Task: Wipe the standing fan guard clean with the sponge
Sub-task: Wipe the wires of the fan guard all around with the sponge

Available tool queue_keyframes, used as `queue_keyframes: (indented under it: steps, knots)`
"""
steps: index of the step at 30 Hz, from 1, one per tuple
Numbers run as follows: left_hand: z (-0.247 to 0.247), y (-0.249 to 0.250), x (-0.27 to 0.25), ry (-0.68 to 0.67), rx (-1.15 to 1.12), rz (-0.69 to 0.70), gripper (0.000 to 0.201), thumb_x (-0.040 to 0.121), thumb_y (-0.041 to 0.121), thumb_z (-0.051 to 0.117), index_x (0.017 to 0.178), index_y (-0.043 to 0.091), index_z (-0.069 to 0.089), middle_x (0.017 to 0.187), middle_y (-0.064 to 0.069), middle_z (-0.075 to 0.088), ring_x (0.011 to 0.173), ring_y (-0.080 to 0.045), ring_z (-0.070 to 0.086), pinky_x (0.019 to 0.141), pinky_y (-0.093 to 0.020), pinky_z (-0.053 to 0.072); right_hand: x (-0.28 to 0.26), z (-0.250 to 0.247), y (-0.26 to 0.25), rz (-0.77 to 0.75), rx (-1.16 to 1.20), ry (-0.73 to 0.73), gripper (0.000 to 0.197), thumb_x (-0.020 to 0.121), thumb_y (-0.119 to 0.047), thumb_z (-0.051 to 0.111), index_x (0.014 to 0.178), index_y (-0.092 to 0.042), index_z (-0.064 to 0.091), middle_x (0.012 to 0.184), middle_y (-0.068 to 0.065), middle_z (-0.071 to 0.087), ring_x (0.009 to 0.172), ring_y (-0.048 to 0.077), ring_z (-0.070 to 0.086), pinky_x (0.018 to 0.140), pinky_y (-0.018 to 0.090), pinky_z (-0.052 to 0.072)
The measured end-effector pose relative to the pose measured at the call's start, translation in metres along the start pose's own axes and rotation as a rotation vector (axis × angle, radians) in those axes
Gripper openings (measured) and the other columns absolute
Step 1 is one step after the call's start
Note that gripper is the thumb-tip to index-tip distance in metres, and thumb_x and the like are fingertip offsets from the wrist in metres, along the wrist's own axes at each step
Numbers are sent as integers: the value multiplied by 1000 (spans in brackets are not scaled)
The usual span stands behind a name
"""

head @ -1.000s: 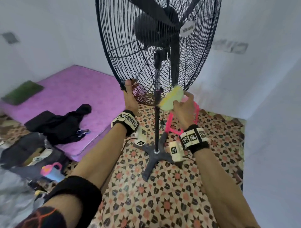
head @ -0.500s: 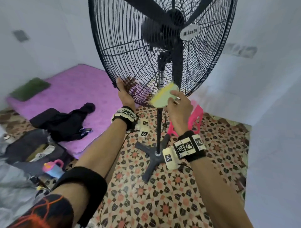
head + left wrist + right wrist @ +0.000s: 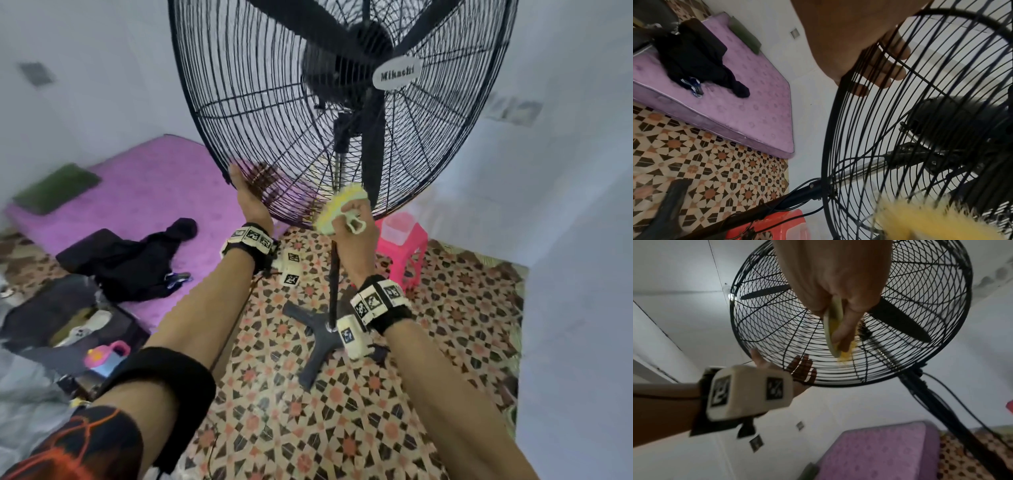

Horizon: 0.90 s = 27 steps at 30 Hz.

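head view showed the right hand (image 3: 354,228) gripping the sponge (image 3: 342,205), left hand (image 3: 251,202) clasping the fan guard (image 3: 260,102); hard scrubbing could tip it.

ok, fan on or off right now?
Off, apparently. The blades show as distinct, sharp shapes behind the fan guard in the head and right wrist views, not a spinning blur.
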<state>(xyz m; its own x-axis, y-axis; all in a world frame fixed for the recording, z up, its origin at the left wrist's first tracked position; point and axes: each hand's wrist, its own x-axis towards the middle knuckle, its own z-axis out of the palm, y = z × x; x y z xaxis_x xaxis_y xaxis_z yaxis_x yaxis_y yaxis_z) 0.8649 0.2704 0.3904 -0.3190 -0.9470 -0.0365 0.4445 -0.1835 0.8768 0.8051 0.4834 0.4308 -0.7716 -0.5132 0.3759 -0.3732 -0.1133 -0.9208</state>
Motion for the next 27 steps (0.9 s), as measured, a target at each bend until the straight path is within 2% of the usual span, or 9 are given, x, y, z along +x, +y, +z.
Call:
queue_keyframes:
  steps: [3,6,10,13,16,18,23,25,27]
  knots:
    - [21,32,-39,-12,76,31,107,84,91,27,167,27,6,174,3,9,160,-18,11,130,-54,8,3,1,-11,-44,18,-35,17,94,1,63,97,-16,65,85,-11,68,60,14,64,47,34,51]
    - [30,45,-56,59,86,73,92,96,81,23,167,25,7,174,3,8,160,-17,8,130,-51,6,-4,16,-25,-261,4,-205,16,94,0,61,96,-11,71,82,0,70,58,17,59,49,24,43]
    - [9,20,-26,-17,50,-20,140,58,105,46,166,18,22,163,-6,41,148,-22,42,121,-42,34,-10,3,19,-97,-35,-104,14,95,0,60,96,-10,69,88,-2,71,58,8,58,50,22,44]
    - [4,8,-29,-66,71,-52,137,58,110,39,166,29,17,171,1,25,157,-20,25,128,-54,13,-12,-14,33,-67,-118,-67,14,97,-4,60,99,-14,70,90,-8,71,56,1,54,50,23,42]
    - [12,16,-34,-70,75,-15,142,53,110,39,167,30,11,172,-1,19,159,-22,18,128,-54,9,-20,-4,2,-271,-21,-227,12,98,-1,59,100,-4,70,80,-17,64,55,-4,53,52,9,36]
    - [13,19,-34,-52,96,-25,147,47,112,39,167,31,12,173,0,18,159,-22,15,126,-53,8,-25,7,-5,-365,-58,-302,11,97,-2,59,97,-3,70,72,-16,62,53,-4,51,52,9,34]
    - [9,29,-46,-92,62,-73,135,61,107,41,167,29,11,172,-3,19,158,-24,19,129,-57,9,-24,-7,46,13,-163,-111,11,95,-4,61,93,-12,67,91,-8,70,78,-4,61,75,22,47]
    - [19,39,-62,-83,43,-63,145,53,109,41,167,27,7,173,-5,16,158,-25,19,128,-52,10,-25,-15,41,-24,-149,-123,11,96,-5,61,95,-13,68,92,-8,71,79,-2,62,74,18,45]
    - [31,50,-78,-58,37,-16,130,65,103,32,166,26,2,174,-4,7,160,-24,11,128,-51,7,-27,-14,14,-136,-62,-223,10,98,-5,59,98,-10,68,87,-8,69,65,0,58,60,12,41]
